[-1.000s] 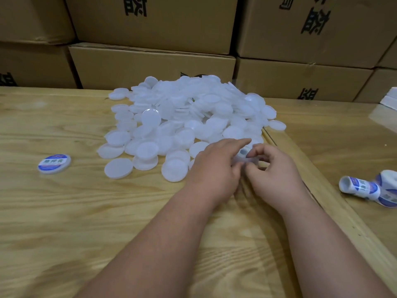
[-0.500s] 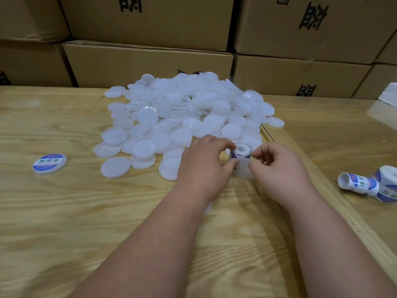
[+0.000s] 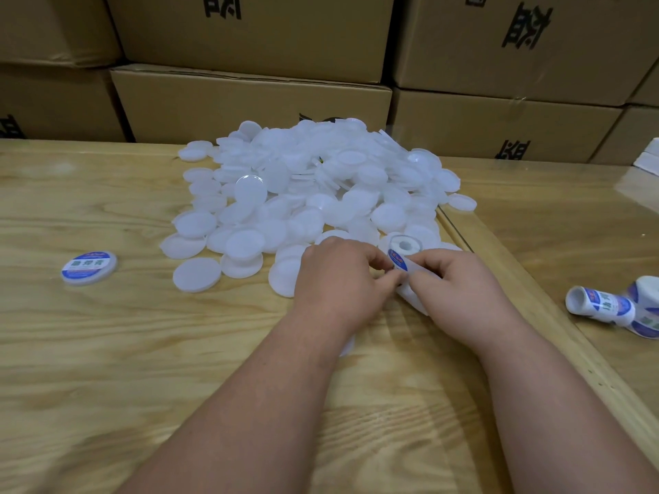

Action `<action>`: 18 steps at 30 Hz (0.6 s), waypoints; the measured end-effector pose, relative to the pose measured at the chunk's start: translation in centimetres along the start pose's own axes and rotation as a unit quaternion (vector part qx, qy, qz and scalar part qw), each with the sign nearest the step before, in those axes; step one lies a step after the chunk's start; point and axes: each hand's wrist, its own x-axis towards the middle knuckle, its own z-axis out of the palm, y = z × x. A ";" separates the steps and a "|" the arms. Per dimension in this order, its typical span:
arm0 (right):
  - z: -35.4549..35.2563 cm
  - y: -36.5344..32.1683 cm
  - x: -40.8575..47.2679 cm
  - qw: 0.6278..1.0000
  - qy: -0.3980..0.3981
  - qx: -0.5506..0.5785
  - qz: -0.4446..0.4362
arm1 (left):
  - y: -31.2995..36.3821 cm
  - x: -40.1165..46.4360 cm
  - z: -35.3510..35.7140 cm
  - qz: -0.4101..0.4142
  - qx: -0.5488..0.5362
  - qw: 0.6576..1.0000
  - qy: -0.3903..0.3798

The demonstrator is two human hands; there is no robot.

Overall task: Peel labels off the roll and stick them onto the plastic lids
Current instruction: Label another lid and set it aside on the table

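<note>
1. Blue-and-white print marks the label (image 3: 397,259) you are working on; it sits on the side of the label roll (image 3: 404,249), which stands with its hollow core pointing up, at the near right edge of the lid pile (image 3: 313,194).
2. Your left hand (image 3: 338,279) has its fingers curled in tight, thumb and forefinger pinching at the label's near edge. Your right hand (image 3: 460,290) mirrors it from the other side, fingers curled round the roll and its loose backing. Both are narrow grips; whether the label's edge has already lifted you cannot tell from this view.
3. What matters for the peel, as I judge it: the label faces you and slightly left, so it lies right at your left fingertips, while the roll's body lies toward your right palm. Draw the label off leftward, round the curve, and let the right hand steady the roll.
4. Bare plastic lids lie nearest your left hand: one lid (image 3: 289,276) touches its knuckle side and another lid (image 3: 197,274) lies flat further left on the wooden table (image 3: 107,369). The left hand is therefore the natural one to carry the label over.
5. One finished lid (image 3: 89,267), label up, sits well apart on the far left; a second roll (image 3: 602,308) lies on its side to your right.
</note>
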 end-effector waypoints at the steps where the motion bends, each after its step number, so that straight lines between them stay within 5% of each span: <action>1: 0.0 0.0 0.0 1.000 -0.002 -0.003 -0.004 | 0.0 0.0 0.0 0.003 -0.001 1.000 0.002; 18: 0.2 -0.3 -0.2 0.999 0.020 0.045 -0.005 | -0.1 -0.5 0.0 0.036 -0.028 0.999 0.013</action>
